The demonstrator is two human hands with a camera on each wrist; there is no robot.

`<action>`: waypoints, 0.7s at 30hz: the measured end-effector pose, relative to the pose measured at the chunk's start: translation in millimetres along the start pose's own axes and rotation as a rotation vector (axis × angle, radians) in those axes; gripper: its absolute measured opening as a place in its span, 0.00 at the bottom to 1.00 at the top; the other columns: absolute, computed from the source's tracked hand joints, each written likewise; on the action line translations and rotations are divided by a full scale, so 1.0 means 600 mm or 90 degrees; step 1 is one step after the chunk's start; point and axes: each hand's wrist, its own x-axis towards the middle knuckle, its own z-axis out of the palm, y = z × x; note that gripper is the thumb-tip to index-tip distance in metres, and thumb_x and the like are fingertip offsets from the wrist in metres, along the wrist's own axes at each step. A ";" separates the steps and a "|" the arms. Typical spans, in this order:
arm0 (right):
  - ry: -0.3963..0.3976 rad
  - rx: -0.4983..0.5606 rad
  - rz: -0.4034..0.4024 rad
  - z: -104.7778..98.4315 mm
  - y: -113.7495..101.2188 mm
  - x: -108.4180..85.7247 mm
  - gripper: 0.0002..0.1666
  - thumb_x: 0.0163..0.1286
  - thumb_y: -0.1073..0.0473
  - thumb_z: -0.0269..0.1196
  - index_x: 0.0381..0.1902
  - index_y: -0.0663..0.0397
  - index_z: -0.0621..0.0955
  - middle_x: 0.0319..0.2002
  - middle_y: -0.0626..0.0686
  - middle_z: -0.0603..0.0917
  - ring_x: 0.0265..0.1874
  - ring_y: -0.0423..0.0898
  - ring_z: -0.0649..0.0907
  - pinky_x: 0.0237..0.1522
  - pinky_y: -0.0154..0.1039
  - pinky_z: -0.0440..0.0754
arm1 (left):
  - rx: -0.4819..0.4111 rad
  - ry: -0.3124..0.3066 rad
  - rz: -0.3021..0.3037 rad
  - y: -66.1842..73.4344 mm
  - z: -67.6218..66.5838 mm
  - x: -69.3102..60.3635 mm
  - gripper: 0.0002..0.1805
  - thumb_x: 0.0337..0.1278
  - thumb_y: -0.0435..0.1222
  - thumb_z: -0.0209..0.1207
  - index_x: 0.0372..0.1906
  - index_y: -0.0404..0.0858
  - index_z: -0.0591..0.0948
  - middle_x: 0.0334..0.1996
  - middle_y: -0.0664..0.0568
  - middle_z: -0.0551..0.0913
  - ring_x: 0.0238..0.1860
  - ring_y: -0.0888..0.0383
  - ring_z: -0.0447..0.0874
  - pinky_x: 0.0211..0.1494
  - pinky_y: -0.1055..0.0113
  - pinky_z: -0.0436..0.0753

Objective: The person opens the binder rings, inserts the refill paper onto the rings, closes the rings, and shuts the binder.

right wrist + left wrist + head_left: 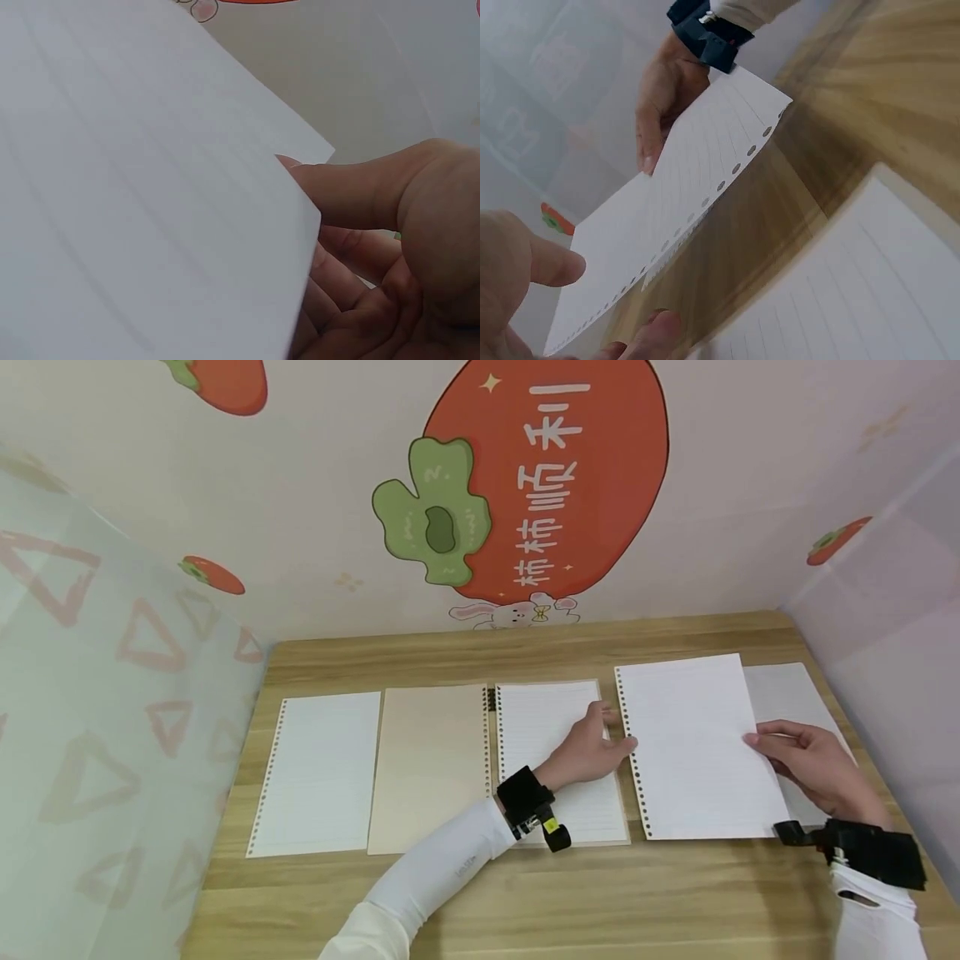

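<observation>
My right hand pinches the right edge of a white lined loose-leaf sheet between thumb and fingers. The sheet is lifted off the table, its punched holes along the left edge. In the right wrist view the thumb lies on the paper's edge. My left hand is by the holed edge, thumb and fingers spread apart; the left wrist view shows a gap between its thumb and fingers, with no paper gripped. Below that hand lies an open loose-leaf notebook, with a beige page and lined paper.
Another holed white sheet lies at the far left of the wooden table. Partly covered by the lifted sheet, more paper lies at the right. Walls enclose the table at the back and both sides.
</observation>
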 end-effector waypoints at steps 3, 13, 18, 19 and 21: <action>-0.007 0.024 -0.003 0.003 -0.002 -0.002 0.08 0.81 0.51 0.64 0.51 0.43 0.85 0.40 0.30 0.87 0.38 0.30 0.84 0.40 0.26 0.84 | -0.085 0.004 -0.023 0.000 0.004 0.001 0.42 0.78 0.45 0.61 0.84 0.39 0.54 0.72 0.45 0.75 0.45 0.55 0.92 0.54 0.67 0.85; -0.023 0.082 -0.003 0.017 -0.010 -0.005 0.05 0.82 0.55 0.63 0.49 0.39 0.85 0.39 0.34 0.88 0.37 0.33 0.85 0.40 0.29 0.85 | -0.235 -0.008 -0.062 -0.002 0.003 -0.003 0.26 0.79 0.39 0.61 0.74 0.41 0.69 0.55 0.52 0.84 0.30 0.50 0.92 0.44 0.63 0.89; -0.033 0.073 -0.002 0.027 -0.016 -0.008 0.05 0.82 0.55 0.63 0.51 0.41 0.85 0.40 0.34 0.88 0.37 0.34 0.85 0.40 0.30 0.86 | -0.197 0.033 -0.048 -0.006 -0.001 -0.007 0.21 0.79 0.38 0.60 0.70 0.42 0.73 0.56 0.51 0.84 0.27 0.52 0.91 0.40 0.62 0.89; -0.036 0.065 -0.002 0.030 -0.017 -0.008 0.05 0.83 0.54 0.62 0.51 0.41 0.84 0.40 0.34 0.87 0.37 0.34 0.84 0.40 0.31 0.86 | -0.193 0.038 -0.047 -0.008 -0.002 -0.008 0.21 0.79 0.37 0.60 0.70 0.42 0.73 0.55 0.51 0.83 0.26 0.52 0.91 0.39 0.61 0.89; -0.038 0.046 -0.005 0.035 -0.019 -0.009 0.07 0.83 0.52 0.62 0.52 0.44 0.84 0.40 0.33 0.87 0.37 0.35 0.84 0.40 0.32 0.86 | -0.189 0.045 -0.047 -0.010 -0.003 -0.010 0.21 0.79 0.36 0.60 0.70 0.42 0.73 0.54 0.52 0.83 0.26 0.53 0.90 0.38 0.59 0.90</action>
